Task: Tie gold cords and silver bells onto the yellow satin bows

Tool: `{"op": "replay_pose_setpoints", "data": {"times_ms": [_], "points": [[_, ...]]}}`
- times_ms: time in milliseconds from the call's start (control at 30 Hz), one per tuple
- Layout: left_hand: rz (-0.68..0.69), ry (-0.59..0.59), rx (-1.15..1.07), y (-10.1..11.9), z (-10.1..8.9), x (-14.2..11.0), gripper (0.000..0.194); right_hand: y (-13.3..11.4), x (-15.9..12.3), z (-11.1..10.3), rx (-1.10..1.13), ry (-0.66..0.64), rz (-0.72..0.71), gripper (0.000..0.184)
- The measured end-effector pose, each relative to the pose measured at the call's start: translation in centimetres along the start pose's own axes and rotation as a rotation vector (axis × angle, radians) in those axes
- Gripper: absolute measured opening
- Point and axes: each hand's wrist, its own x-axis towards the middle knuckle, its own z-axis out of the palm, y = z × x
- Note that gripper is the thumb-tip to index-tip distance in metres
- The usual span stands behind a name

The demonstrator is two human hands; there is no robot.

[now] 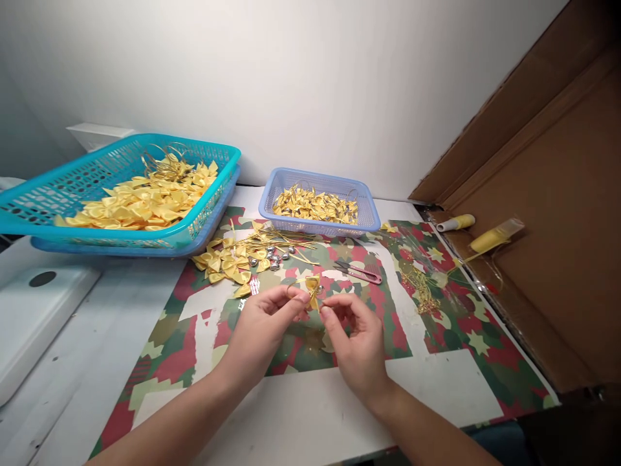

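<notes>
Between my two hands, above the camouflage-patterned sheet (pixel 310 349), is a yellow ribbon bow (pixel 313 288) with a thin gold cord. My left hand (pixel 272 317) pinches the bow's left side, with the cord looping over its fingertips. At the lower right of the bow, my right hand (pixel 354 330) is closed with thumb and forefinger together; what exactly it pinches is too small to tell. Just beyond lie small silver bells (pixel 275 259) and a heap of loose yellow bows (pixel 223 262) with gold cords. A pair of thread snips (pixel 359 272) rests beyond my right hand.
A turquoise basket (pixel 194 226) full of yellow bows stands at the left, stacked on a blue one. A smaller lavender basket (pixel 320 226) holds finished-looking bows at the back. Yellow thread spools (pixel 490 238) and a gold thread tangle (pixel 427 291) are at right, beside cardboard (pixel 548 194).
</notes>
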Motion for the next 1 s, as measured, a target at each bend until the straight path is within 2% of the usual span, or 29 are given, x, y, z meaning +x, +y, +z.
{"op": "replay_pose_setpoints", "data": {"times_ms": [233, 433, 700, 833, 933, 1000], "points": [[-0.037, -0.021, -0.068, 0.0, 0.1, 0.0, 0.023, 0.1, 0.2, 0.1, -0.003, 0.009, 0.012, 0.011], [-0.104, -0.059, -0.074, 0.1, -0.1, 0.1, 0.023, 0.5, 0.3, 0.0, -0.087, 0.02, -0.103, 0.011], [-0.173, -0.122, -0.05, -0.1, 0.0, 0.2, 0.022, 0.5, 0.2, 0.2, -0.145, 0.027, -0.171, 0.014], [-0.168, -0.133, -0.103, -0.3, 0.1, 0.3, 0.02, 0.2, 0.2, 0.1, -0.159, 0.069, -0.319, 0.013], [-0.16, -0.122, -0.135, -0.2, 0.0, 0.4, 0.019, 0.0, 0.3, -0.5, -0.156, 0.16, -0.469, 0.017], [-0.17, -0.117, -0.151, 0.0, -0.1, 0.5, 0.019, -0.1, 0.5, -0.9, -0.148, 0.181, -0.438, 0.02]]}}
